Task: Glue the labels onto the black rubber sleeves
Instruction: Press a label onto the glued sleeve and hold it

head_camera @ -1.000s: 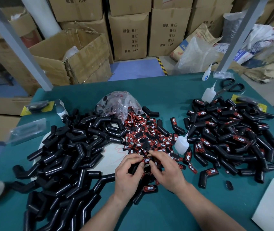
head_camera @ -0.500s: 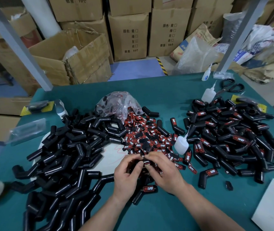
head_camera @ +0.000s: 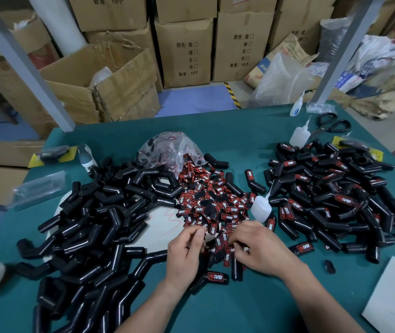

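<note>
My left hand (head_camera: 184, 251) and right hand (head_camera: 259, 248), pressed together a second ago, have parted over the near fringe of the loose labels (head_camera: 212, 200) mid-worktop (head_camera: 239, 131), fingers (head_camera: 197, 235) curled on what I cannot tell, so I'm likely after the next label for the bare sleeves (head_camera: 100, 217) heaped left.

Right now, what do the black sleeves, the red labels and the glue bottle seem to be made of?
Black sleeves: probably rubber, glossy highlights. Red labels: perhaps soft rubber or plastic, matte, white letters. Glue bottle: translucent plastic, milky.
</note>
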The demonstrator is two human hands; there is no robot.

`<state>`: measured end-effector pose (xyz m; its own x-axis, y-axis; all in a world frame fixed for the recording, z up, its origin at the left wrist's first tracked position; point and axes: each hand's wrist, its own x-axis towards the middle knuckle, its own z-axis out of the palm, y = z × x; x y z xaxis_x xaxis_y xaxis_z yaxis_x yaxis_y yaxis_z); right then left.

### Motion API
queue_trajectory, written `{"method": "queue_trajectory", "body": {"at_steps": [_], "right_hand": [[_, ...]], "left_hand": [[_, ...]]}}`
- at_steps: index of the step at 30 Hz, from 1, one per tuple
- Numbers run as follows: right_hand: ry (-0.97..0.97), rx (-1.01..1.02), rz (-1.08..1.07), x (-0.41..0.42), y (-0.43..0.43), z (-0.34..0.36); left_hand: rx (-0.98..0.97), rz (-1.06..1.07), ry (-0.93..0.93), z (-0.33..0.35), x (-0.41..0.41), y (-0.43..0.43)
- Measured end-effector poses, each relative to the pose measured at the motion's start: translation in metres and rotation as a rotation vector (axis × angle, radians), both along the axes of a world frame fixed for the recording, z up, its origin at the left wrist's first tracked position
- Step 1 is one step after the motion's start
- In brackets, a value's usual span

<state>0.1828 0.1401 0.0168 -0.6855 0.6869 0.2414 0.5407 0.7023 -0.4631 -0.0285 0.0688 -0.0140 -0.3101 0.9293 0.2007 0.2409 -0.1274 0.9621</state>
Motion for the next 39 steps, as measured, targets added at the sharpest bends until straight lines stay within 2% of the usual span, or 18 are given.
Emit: {"method": "queue_trajectory", "body": {"at_steps": [5, 9, 13, 16, 19, 24, 29, 34, 39], "right_hand": [[0.126, 0.085, -0.054, -0.02, -0.007, -0.003], [0.28, 0.13, -0.092, -0.044, -0.016, -0.006], [0.335, -0.036, -0.119, -0.074, -0.015, -0.004], [0.232, -0.046, -0.139, -0.089, 0.005, 0.004], [0.055, -0.053, -0.067, -0.115, 0.036, 0.015], [-0.238, 0.14, 0.053, -0.152, 0.076, 0.014], [-0.363, 0.258, -0.041, -0.165, 0.081, 0.008], [-0.242, 0.157, -0.091, -0.158, 0.072, 0.004], [0.267, -0.38, -0.286, -0.132, 0.021, 0.007]], "left_hand": [[0.04, -0.033, 0.206, -0.001, 0.001, -0.004], [0.061, -0.013, 0.171, -0.001, -0.001, 0.0], [-0.008, 0.022, 0.031, 0.0, -0.002, 0.002], [-0.092, 0.066, -0.105, -0.003, -0.002, 0.008], [-0.103, 0.091, -0.149, -0.002, -0.001, 0.01], [-0.107, 0.134, -0.178, -0.007, -0.002, 0.011], [-0.117, 0.212, -0.263, -0.008, -0.003, 0.015], [-0.118, 0.289, -0.323, -0.005, -0.005, 0.015], [-0.075, 0.325, -0.412, 0.002, -0.005, 0.014]]}}
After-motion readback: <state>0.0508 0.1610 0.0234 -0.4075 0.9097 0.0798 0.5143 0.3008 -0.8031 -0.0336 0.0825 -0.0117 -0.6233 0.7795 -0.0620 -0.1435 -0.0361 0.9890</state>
